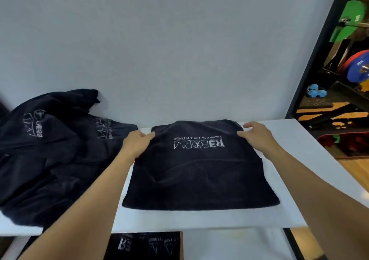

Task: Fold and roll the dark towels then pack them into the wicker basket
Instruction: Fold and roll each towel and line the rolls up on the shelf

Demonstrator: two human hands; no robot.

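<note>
The left hand [137, 141] and right hand [254, 134] are each pinching a far corner of the dark towel [199, 175], which is lying on the table [299, 179] near its far edge. Folding is going on; next, both corners likely need drawing evenly toward the near edge.

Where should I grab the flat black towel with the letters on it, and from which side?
Probably by its two far corners, one hand coming in from each side. The folded towel lies flat on the white table, so only its edges offer anything to pinch. The left hand and right hand sit at those corners, thumbs on top.
</note>
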